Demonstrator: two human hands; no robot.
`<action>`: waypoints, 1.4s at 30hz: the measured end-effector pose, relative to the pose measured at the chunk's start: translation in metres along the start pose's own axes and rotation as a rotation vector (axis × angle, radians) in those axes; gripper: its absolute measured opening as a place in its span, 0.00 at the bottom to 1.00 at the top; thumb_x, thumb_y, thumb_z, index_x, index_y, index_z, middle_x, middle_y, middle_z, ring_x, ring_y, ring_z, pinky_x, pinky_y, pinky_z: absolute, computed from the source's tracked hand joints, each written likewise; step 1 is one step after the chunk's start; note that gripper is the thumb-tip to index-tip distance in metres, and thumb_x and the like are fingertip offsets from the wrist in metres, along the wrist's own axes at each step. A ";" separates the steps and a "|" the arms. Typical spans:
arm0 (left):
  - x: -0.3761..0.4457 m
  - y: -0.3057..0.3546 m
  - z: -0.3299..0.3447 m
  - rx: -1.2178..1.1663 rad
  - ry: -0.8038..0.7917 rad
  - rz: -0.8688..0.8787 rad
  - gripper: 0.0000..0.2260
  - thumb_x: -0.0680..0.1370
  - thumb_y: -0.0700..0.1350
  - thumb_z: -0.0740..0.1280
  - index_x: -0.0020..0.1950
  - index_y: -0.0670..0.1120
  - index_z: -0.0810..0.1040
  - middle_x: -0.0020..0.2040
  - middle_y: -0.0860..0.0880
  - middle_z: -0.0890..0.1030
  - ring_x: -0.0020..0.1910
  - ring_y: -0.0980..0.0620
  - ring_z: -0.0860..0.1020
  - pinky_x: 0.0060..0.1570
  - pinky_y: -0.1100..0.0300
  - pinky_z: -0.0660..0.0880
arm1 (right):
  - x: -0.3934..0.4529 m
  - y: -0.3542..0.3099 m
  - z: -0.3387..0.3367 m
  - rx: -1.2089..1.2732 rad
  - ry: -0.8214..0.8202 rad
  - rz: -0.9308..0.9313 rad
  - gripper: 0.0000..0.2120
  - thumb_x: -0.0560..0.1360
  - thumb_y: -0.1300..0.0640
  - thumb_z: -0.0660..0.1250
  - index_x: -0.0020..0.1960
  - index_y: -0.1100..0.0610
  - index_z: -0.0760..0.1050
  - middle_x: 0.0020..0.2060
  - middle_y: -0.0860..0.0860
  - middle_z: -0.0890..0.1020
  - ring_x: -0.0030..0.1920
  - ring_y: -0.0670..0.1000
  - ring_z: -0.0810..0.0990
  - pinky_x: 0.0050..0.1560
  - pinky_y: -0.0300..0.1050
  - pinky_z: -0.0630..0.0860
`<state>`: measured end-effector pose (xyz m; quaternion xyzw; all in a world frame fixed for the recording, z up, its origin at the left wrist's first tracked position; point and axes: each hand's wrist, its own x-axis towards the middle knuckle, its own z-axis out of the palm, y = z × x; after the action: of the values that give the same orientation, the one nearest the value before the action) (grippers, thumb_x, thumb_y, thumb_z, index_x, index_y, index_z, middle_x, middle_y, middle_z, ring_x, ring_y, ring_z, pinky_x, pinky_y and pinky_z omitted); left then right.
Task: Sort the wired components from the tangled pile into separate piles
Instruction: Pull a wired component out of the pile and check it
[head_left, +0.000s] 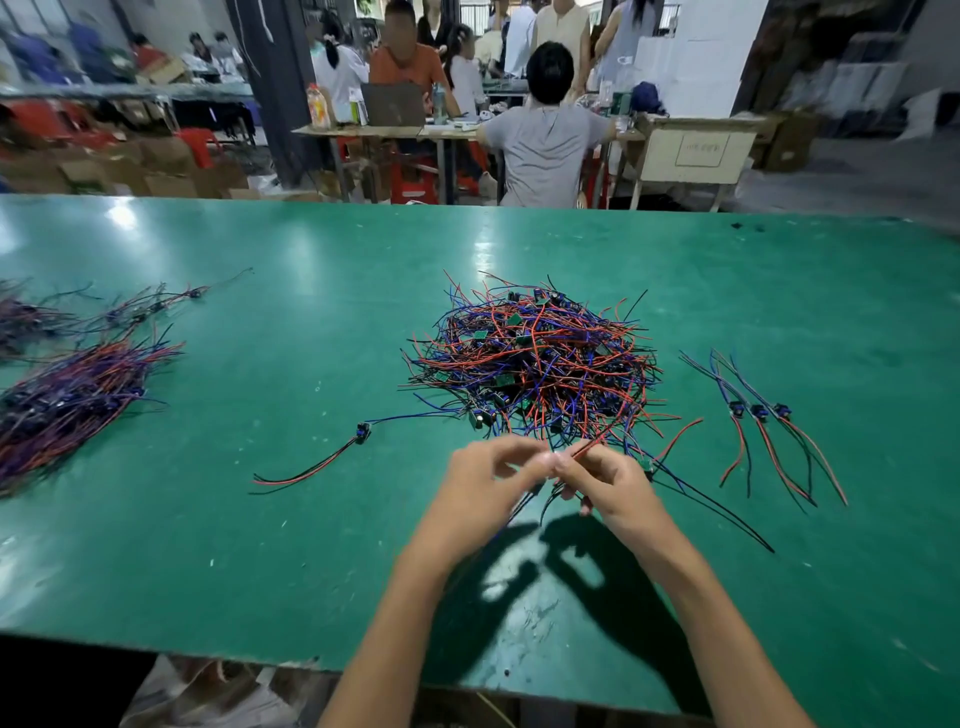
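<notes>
Between our fingertips, at the near edge of the tangled pile (535, 364), we pinch a wired component (589, 447) whose red lead runs up and away from the fingers toward the heap. Our left hand (483, 478) has its fingers curled, thumb and forefinger closing on the wires; our right hand (608, 480) grips the same strands from the other side, fingertips nearly touching those of the left. Dark leads hang below both hands, and long black wires trail off to the right of the right hand's fingers across the green table (260, 545).

Just beyond the fingers rises the heap itself, a knot of red, blue and black leads studded with small green boards. Left of the left hand's fingers, apart from the heap, lies a single component (362, 431) with its red and black leads stretched toward the near left. Well to the right of the right hand's fingers, three sorted components (763, 415) lie side by side, blue leads pointing away, red and black ones pointing toward us. Far to the left of the fingers sits a large bundle (72, 400) of aligned wires, with a smaller, looser group (145, 309) beyond it.

Past the table's far edge, people (545, 135) sit at other benches.
</notes>
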<state>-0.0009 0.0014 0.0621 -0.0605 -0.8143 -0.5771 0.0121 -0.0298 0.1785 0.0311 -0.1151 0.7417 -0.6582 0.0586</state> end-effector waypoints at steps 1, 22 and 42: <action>0.001 -0.002 0.006 -0.019 -0.057 -0.002 0.05 0.81 0.51 0.69 0.51 0.54 0.85 0.45 0.55 0.87 0.39 0.54 0.84 0.45 0.60 0.79 | 0.000 0.001 -0.001 -0.010 0.017 -0.032 0.11 0.75 0.46 0.70 0.45 0.54 0.81 0.35 0.45 0.84 0.35 0.43 0.78 0.33 0.34 0.72; -0.007 -0.045 0.051 -0.301 0.026 -0.172 0.05 0.78 0.46 0.73 0.48 0.45 0.87 0.37 0.42 0.85 0.35 0.48 0.81 0.38 0.54 0.77 | -0.029 0.040 0.017 -0.150 0.358 0.008 0.11 0.81 0.59 0.66 0.48 0.48 0.86 0.47 0.41 0.86 0.52 0.42 0.83 0.58 0.50 0.78; -0.009 -0.037 0.045 -0.119 -0.071 -0.119 0.12 0.82 0.40 0.67 0.38 0.46 0.73 0.30 0.50 0.76 0.29 0.57 0.70 0.31 0.65 0.67 | 0.015 0.024 0.016 0.053 0.666 0.209 0.13 0.78 0.55 0.63 0.41 0.47 0.85 0.39 0.45 0.85 0.43 0.43 0.80 0.44 0.41 0.72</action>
<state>0.0059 0.0305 0.0112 -0.0329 -0.7807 -0.6216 -0.0546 -0.0423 0.1621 0.0060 0.1842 0.7105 -0.6691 -0.1163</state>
